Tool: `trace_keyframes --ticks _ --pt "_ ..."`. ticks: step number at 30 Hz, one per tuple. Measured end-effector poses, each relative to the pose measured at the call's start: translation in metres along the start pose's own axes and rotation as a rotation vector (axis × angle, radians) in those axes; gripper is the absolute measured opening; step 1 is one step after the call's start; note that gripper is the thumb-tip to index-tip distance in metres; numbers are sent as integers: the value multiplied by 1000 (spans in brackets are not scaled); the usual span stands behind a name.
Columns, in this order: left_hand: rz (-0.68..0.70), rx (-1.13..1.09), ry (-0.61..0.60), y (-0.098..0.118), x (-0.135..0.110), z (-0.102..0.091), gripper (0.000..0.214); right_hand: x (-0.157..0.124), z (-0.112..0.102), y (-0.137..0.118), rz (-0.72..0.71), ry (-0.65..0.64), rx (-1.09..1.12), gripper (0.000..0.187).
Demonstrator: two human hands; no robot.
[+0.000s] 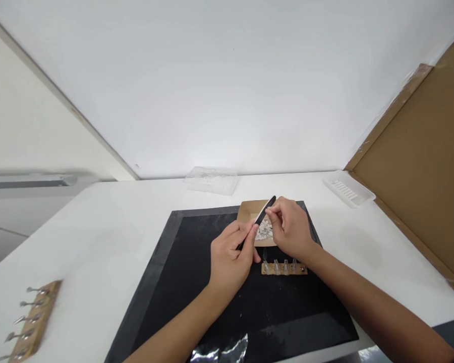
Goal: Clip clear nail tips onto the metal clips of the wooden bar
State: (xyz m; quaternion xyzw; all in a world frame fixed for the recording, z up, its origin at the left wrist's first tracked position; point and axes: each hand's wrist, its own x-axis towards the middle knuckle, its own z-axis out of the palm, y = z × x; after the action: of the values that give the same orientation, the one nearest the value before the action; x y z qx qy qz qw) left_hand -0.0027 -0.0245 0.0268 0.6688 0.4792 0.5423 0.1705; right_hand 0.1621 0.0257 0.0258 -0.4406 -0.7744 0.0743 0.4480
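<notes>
My left hand (232,254) is closed around a slim black nail file (266,209) with a pale edge, tilted up to the right. My right hand (292,226) is pinched beside the file's upper part; whatever lies between its fingertips is too small to make out. Behind and below both hands sits a brown paper tray (245,208) holding a heap of small whitish pieces (265,230). Just in front of the tray lies a wooden strip (283,273) with several clear, nail-shaped tips (286,266) standing on it.
A black mat (196,272) covers the middle of the white table (94,242). Another wooden strip (41,320) with metal pegs lies at left. A clear plastic box (212,180) and a translucent tray (350,189) rest at the back. Cardboard (423,166) stands at right.
</notes>
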Motion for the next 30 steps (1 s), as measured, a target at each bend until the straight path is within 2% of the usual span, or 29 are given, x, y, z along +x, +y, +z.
trace_keyframes --ticks 3,7,11,15,19,23,27,30 --pt "-9 3 -5 -1 0 0 49 -1 1 0 -30 -75 16 23" --pt "-9 2 -2 0 -1 0 52 0 0 0 124 67 -58 22" --pt "-7 -6 5 1 -1 -1 52 0 -1 -2 29 -41 13 22" --pt "4 2 5 0 0 0 53 -1 0 -1 58 39 -53 22" --pt "5 3 5 -1 0 0 51 -1 -2 -1 46 -82 -23 22" --pt "-1 -10 1 0 -1 1 51 0 -6 -3 112 8 -57 21" --pt "-4 -20 3 -1 -1 1 46 1 -5 -5 17 -65 3 22" --pt "-14 -23 1 -1 -1 1 42 0 -3 -6 51 -12 1 23"
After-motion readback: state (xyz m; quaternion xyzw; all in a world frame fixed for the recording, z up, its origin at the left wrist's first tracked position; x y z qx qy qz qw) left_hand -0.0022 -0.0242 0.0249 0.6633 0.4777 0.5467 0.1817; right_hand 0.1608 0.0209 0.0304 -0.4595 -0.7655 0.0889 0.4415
